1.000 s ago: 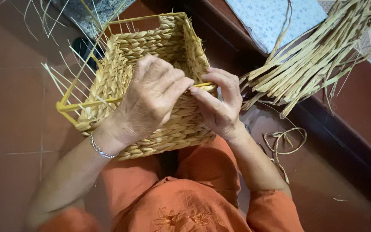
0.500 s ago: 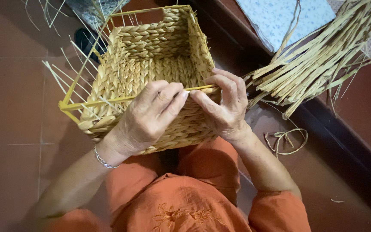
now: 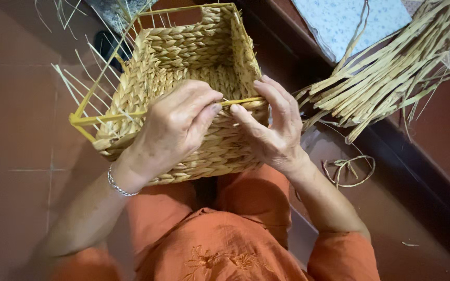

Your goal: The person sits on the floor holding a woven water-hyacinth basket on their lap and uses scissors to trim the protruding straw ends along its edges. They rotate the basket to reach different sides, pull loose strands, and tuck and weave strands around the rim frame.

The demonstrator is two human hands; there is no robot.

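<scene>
Resting at frame centre on the orange-clad lap (image 3: pixel 220 234): woven basket (image 3: pixel 183 93), probably light, stiff yet slightly yielding. Left hand (image 3: pixel 175 127) pinching a thin strand at the yellow rim rod (image 3: pixel 110 117), fingers narrow. Right hand (image 3: pixel 272 130) bracing the rim, fingers curling. Best gripping by the rod. Loose reeds (image 3: pixel 391 78) lying upper right.
</scene>
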